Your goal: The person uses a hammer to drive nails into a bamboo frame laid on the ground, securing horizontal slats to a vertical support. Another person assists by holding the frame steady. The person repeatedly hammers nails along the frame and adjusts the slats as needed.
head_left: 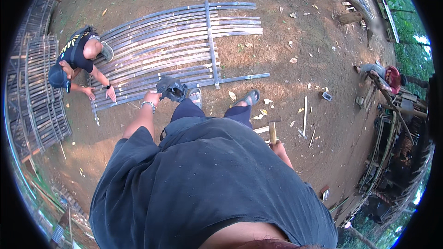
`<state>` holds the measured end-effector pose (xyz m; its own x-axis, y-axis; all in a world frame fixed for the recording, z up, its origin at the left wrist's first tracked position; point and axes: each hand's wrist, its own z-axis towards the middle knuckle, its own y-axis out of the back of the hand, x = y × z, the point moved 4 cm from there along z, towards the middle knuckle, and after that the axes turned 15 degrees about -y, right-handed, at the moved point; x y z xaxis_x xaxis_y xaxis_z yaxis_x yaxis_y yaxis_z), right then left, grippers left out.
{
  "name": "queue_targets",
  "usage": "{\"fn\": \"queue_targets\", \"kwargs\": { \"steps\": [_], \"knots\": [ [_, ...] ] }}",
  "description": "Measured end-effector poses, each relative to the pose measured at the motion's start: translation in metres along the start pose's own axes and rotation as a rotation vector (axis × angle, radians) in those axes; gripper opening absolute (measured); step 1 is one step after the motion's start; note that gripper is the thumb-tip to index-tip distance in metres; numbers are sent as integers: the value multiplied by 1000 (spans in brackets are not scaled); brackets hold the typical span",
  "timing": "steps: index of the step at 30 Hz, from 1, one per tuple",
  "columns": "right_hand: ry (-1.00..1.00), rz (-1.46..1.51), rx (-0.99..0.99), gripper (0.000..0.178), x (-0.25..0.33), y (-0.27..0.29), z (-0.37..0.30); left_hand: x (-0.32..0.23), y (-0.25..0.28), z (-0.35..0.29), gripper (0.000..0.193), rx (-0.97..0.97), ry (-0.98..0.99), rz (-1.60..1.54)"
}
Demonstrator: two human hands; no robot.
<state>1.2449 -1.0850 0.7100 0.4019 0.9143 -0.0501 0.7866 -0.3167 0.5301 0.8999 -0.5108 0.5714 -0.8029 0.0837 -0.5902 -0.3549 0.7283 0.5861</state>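
My left hand [152,98], with a bracelet at its wrist, is closed on the edge of a crumpled black plastic bag [171,88]. The bag hangs over the near edge of a bamboo slat panel [157,46] lying on the ground. Low on my right side, my right hand [278,148] grips the wooden handle of a hammer [272,133], its head pointing away from me. A crosspiece [212,41] runs over the slats near the panel's right end. At the left end crouches a co-worker [76,60] in a dark cap, both hands low by the slats.
On the dirt to my right lie a long-handled tool [305,116], a thin stick [312,138] and a dark container [326,96]. Another bamboo panel [44,87] stands at far left. A person in red [392,79] is beside a wood pile at far right. Fallen leaves are scattered about.
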Motion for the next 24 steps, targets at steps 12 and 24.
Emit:
{"fn": "queue_targets", "kwargs": {
  "steps": [12, 24],
  "knots": [
    [128, -257, 184, 43, 117, 187, 197, -9, -79, -84, 38, -434, 354, -191],
    [82, -161, 183, 17, 231, 267, 309, -46, -176, -213, 33, -343, 233, 238]
  ]
}}
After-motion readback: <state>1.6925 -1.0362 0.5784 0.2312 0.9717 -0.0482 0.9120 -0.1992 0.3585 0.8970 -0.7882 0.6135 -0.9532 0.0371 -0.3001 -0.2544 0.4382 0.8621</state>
